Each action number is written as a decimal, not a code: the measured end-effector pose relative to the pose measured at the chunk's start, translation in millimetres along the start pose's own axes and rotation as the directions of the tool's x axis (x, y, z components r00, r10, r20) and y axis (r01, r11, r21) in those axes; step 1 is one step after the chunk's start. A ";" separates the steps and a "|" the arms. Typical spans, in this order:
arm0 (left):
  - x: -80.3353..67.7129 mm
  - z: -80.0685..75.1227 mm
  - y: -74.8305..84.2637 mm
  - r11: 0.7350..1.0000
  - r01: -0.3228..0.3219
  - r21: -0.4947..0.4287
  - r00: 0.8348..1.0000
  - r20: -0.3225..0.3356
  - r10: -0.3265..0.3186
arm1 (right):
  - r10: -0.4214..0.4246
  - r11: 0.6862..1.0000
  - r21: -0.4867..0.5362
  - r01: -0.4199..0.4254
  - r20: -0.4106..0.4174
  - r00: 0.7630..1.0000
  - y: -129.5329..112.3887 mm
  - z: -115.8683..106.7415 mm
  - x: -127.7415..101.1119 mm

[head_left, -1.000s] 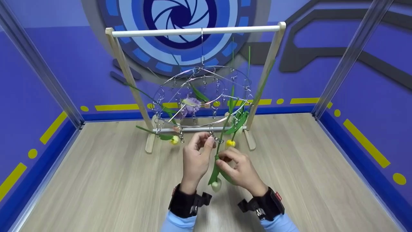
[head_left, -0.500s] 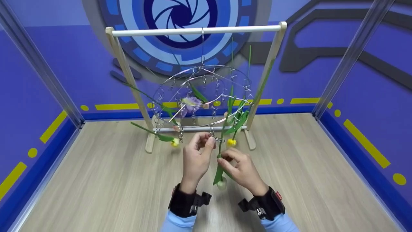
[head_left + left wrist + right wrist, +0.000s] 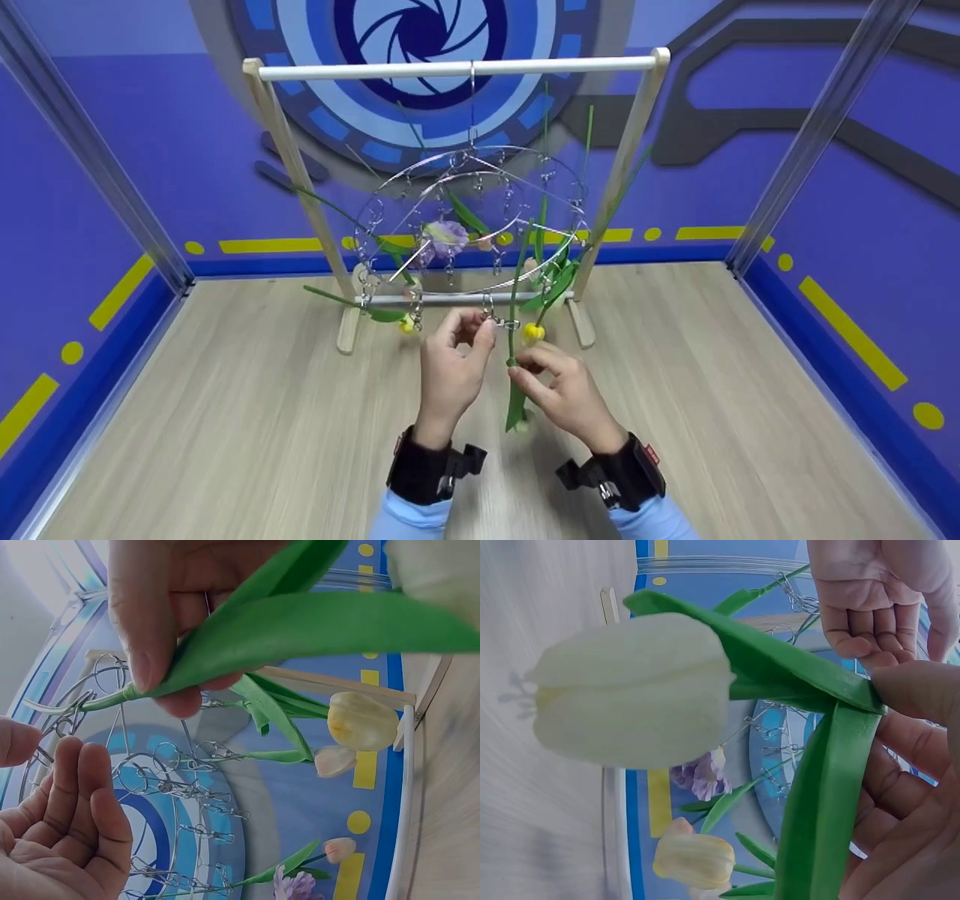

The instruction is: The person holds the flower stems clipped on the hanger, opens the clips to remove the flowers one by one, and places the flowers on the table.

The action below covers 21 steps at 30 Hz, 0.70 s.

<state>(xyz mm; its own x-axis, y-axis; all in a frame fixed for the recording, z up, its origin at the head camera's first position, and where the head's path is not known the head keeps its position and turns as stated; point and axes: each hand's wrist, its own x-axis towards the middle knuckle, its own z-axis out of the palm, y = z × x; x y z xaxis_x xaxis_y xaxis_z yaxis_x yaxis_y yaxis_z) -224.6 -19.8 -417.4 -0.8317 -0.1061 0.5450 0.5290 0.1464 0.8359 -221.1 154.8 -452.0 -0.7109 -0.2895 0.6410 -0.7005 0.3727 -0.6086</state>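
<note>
Bloom (image 3: 630, 694) shifted right | whole only right-wrist | pinching: left hand (image 3: 454, 366) clip (image 3: 510, 325), right hand (image 3: 561, 388) tulip (image 3: 516, 403)

I count one left hand (image 3: 452, 367) and one right hand (image 3: 566, 394), two wristbands (image 3: 422, 471), two sleeves (image 3: 415, 517), one rack (image 3: 360, 72), one round hanger (image 3: 409, 261), one purple flower (image 3: 446, 236), two yellow tulips (image 3: 534, 332), one held white tulip (image 3: 630, 690); the many clips (image 3: 496, 262) are too small to count

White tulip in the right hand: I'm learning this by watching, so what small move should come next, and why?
I'd probably ease its stem into the metal clip: the left hand holds the metal clip, the right hand pinches the stem by the leaves, and stem and clip nearly meet in the head view.
</note>
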 end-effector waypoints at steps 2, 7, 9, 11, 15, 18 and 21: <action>0.2 -0.8 -0.3 1.000 -0.009 0.008 1.000 -0.003 0.009 | 0.001 1.000 0.001 -0.001 0.000 1.000 -0.2 -0.8 0.4; 0.5 -1.7 -0.8 0.999 -0.035 0.029 0.999 -0.015 0.036 | 0.000 1.000 -0.001 0.000 0.010 1.000 -0.6 -2.2 0.9; 0.8 -1.9 -1.1 0.999 -0.038 0.031 0.999 -0.021 0.039 | 0.000 1.000 -0.006 0.001 0.015 1.000 -0.9 -2.6 1.1; 0.9 -1.9 -1.5 0.999 -0.037 0.032 0.999 -0.026 0.038 | -0.002 1.000 -0.012 0.002 0.015 1.000 -1.1 -2.9 1.2; 0.5 -2.0 -1.8 0.999 -0.039 0.035 0.999 -0.029 0.040 | -0.009 1.000 -0.020 0.010 0.013 1.000 -1.1 -3.3 1.0; 0.4 -2.1 -1.6 0.998 -0.053 0.037 0.998 -0.030 0.055 | -0.012 1.000 -0.025 0.012 0.014 1.000 -0.6 -3.9 1.0; 0.2 -2.3 -2.0 0.997 -0.065 0.041 0.997 -0.029 0.066 | -0.012 1.000 -0.025 0.012 0.015 1.000 0.4 -4.1 0.7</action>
<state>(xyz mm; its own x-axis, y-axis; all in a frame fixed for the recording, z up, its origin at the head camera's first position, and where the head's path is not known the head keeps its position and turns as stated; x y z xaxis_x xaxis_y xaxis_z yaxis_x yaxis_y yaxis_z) -225.4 -22.4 -418.8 -0.7896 -0.1245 0.6009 0.5747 0.1930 0.7953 -221.6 158.3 -449.9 -0.7032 -0.3067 0.6414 -0.7075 0.3914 -0.5884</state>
